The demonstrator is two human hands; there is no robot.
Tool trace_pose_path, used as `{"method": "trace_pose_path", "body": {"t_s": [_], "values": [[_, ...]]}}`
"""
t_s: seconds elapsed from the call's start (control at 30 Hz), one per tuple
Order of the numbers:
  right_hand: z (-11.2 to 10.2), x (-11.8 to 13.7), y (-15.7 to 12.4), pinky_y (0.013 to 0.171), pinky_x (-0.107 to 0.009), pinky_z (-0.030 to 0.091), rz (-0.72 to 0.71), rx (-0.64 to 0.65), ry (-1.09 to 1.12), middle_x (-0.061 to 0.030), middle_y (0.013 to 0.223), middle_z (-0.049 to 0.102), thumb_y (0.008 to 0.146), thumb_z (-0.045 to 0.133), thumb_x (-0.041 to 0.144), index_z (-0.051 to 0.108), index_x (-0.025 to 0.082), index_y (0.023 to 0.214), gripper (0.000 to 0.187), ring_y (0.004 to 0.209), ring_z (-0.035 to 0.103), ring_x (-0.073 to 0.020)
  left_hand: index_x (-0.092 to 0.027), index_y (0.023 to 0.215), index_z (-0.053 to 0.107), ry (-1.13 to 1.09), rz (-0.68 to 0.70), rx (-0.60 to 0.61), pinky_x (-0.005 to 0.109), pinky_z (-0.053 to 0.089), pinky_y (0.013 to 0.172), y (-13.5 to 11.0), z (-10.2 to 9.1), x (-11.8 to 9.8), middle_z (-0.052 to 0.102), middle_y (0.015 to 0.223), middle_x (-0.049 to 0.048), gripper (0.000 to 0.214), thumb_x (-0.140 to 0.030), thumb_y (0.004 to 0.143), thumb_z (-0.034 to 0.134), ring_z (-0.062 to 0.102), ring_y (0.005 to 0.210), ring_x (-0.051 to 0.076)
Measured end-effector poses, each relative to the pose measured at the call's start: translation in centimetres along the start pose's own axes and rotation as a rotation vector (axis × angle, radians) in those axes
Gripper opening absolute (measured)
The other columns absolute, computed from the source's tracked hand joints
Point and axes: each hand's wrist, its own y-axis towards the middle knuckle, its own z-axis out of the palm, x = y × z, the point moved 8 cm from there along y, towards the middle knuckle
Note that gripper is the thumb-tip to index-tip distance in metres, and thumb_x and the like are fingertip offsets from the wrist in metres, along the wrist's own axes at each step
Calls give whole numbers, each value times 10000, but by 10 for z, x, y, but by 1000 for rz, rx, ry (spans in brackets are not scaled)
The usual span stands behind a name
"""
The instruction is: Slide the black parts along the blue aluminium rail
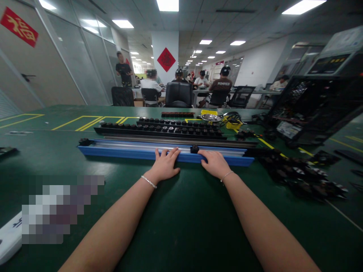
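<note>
A long blue channel rail (130,154) with a pale, shiny inner track lies crosswise on the green table. My left hand (165,165) rests over its near wall, fingers spread across the track and thumb on the near side. To the right, my right hand (214,163) curls over the same wall, thumb in front, its fingertips beside a small black block (194,149) in the track. Whether those fingertips touch the block, I cannot tell. Another black piece (84,142) sits at the rail's left end.
Behind the rail are black strips (159,129) carrying rows of small black parts. A heap of dark parts (306,175) lies at right, below an open black equipment case (306,109). A metal dish (210,118) stands farther back. People sit at distant tables.
</note>
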Motion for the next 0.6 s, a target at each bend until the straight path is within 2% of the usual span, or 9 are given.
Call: {"method": "trace_pose_path", "body": {"t_s": [0.6], "values": [[-1,-2,-1,924,-366,364,-8,-16,13,-44,1113,660,814,462,235,572,249,1168,371,1019,575,-210,-298,1430,220,-10,11,-3,693,63,1028,0,1,0,295,1495,55,768,-485,752,527,320,1259,366]]}}
